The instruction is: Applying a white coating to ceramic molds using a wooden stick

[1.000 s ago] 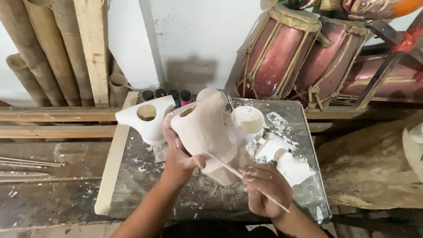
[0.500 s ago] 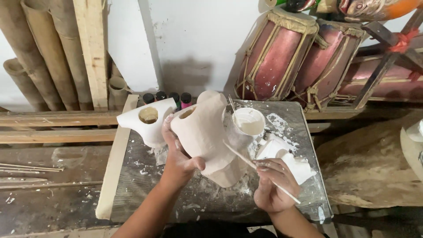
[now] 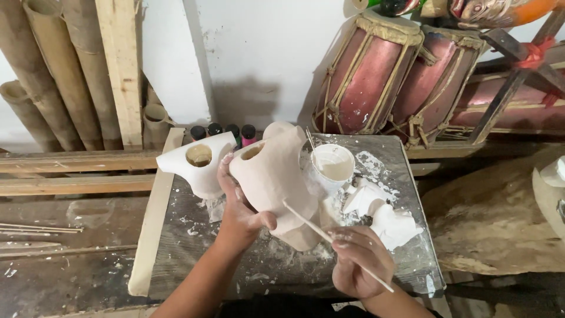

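Note:
My left hand [image 3: 238, 209] grips an unpainted, pale beige carved piece [image 3: 276, 176] with a round hole near its top, held tilted above the table. My right hand [image 3: 356, 262] holds a thin white stick [image 3: 321, 232], probably a brush handle, whose far end touches the piece's side. A second carved piece [image 3: 197, 162], coated white, stands on the table just left of the held one. A white cup of pale paint [image 3: 332, 165] with a stick in it sits behind and to the right of the held piece.
The paint-splattered work table [image 3: 382, 171] carries crumpled white scraps [image 3: 382, 215] at the right and small dark-capped bottles [image 3: 223, 131] at the back. Red drums [image 3: 382, 70] lean against the wall. Bamboo poles [image 3: 35, 70] and planks [image 3: 70, 162] stand left.
My right hand has shifted right and slightly down with the stick, whose tip stays on the piece. The left hand keeps the beige piece almost still.

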